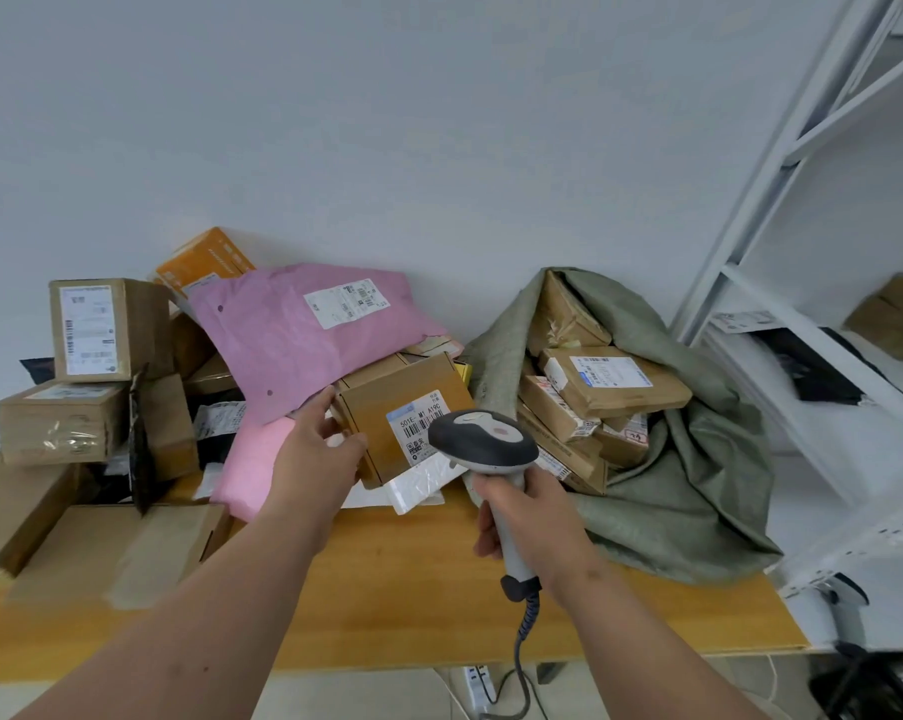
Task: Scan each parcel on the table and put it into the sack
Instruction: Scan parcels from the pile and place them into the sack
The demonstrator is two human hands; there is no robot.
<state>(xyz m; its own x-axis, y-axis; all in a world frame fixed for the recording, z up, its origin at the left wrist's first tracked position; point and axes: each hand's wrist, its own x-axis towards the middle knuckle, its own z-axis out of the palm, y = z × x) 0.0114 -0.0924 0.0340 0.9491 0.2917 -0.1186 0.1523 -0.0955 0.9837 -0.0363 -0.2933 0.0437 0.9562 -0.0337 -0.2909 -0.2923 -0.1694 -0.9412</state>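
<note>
A brown cardboard parcel (397, 407) lying on the table (413, 574), just left of the green sack (688, 459), is gripped at its left edge by the left hand (319, 449). The scanner (483, 439), clasped by the right hand (527, 517), is held over its label.

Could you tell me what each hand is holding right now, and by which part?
The right hand grips the barcode scanner by its handle. The left hand holds the brown cardboard box at its left end, thumb on the front.

Pink mailer (293, 330), green sack (688, 491)
</note>
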